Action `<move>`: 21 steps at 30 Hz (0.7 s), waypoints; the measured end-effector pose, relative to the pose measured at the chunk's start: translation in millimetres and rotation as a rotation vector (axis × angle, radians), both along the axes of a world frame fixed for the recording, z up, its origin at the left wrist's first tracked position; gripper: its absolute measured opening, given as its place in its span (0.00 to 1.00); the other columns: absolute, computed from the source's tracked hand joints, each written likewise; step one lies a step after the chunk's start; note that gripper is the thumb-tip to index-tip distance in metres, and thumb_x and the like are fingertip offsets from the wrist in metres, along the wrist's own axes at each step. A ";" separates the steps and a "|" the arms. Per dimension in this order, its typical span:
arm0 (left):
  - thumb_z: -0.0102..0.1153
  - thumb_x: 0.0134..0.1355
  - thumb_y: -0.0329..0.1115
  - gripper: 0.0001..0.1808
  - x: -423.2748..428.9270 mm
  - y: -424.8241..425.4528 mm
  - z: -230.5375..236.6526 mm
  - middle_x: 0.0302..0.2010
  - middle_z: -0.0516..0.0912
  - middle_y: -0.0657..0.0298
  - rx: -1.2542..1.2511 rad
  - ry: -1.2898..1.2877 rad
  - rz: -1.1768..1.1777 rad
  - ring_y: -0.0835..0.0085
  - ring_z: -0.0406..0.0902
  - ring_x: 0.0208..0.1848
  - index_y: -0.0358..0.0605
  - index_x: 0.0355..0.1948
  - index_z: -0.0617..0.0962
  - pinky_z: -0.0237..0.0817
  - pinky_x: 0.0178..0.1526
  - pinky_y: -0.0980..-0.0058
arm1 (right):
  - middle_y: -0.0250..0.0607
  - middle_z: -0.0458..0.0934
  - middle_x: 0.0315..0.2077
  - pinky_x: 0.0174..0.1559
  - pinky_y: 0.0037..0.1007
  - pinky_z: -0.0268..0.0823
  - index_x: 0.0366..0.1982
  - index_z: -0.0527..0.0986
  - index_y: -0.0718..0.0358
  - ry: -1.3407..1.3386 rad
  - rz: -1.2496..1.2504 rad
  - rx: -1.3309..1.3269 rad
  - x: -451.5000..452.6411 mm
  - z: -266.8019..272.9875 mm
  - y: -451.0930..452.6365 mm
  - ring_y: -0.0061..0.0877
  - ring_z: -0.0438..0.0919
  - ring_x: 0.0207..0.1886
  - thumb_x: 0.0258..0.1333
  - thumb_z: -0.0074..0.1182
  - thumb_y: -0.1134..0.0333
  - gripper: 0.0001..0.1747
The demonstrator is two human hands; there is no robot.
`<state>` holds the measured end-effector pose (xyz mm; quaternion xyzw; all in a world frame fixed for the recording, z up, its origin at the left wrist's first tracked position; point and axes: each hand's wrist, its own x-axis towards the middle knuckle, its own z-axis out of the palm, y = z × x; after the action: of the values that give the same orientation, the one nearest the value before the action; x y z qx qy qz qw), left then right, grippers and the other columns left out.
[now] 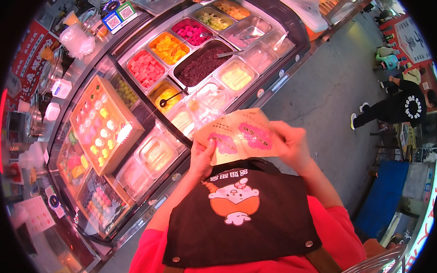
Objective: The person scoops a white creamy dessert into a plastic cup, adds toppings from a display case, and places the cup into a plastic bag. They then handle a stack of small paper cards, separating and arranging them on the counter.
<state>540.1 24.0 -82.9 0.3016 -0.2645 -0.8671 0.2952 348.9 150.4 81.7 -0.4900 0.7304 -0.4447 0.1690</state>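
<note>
My left hand (200,157) pinches the near left edge of a tan printed sheet of card or paper (242,153), its thumb on top. On the opposite edge, my right hand (292,144) grips the same sheet. Two pink patches with writing show on its face, and a fold runs between them. The sheet is held over the top of my dark apron (240,237), at the edge of the food counter. Close beyond it lie clear plastic wrap (208,104) and a metal pan of yellow pieces (165,97) with a black ladle (172,97).
Metal pans hold dark purple paste (201,66), pink cubes (145,69), orange fruit pieces (168,48) and magenta cubes (192,32). Under glass at left stands a wooden tray (104,124) of small shaped sweets. A person in black (401,103) is on the walkway at right.
</note>
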 end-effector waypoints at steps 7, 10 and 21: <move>0.56 0.65 0.24 0.19 -16.5 -2.3 -10.3 0.50 0.80 0.60 -0.086 -0.021 0.038 0.72 0.80 0.50 0.42 0.56 0.69 0.75 0.50 0.70 | 0.32 0.64 0.17 0.20 0.27 0.61 0.43 0.78 0.69 0.876 0.490 -0.091 32.2 7.9 -7.9 0.23 0.69 0.17 0.42 0.53 0.73 0.21; 0.53 0.64 0.21 0.20 -9.2 -16.0 -4.8 0.50 0.80 0.58 0.046 -0.007 -0.065 0.69 0.82 0.47 0.44 0.57 0.70 0.79 0.43 0.72 | 0.31 0.65 0.17 0.20 0.28 0.61 0.41 0.78 0.67 0.814 0.502 -0.186 31.5 14.8 -10.5 0.23 0.69 0.17 0.43 0.53 0.70 0.19; 0.53 0.58 0.13 0.26 5.4 -25.5 17.5 0.51 0.79 0.54 0.092 0.043 0.018 0.61 0.80 0.52 0.42 0.57 0.69 0.75 0.56 0.61 | 0.43 0.78 0.51 0.60 0.33 0.66 0.50 0.73 0.64 -1.356 0.000 -0.241 -25.2 -28.1 -10.4 0.29 0.76 0.55 0.64 0.49 0.78 0.14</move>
<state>545.5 -1.5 -65.3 0.2985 -0.2154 -0.8820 0.2943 323.7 140.0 53.6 -0.1189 0.4086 -0.7311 0.5333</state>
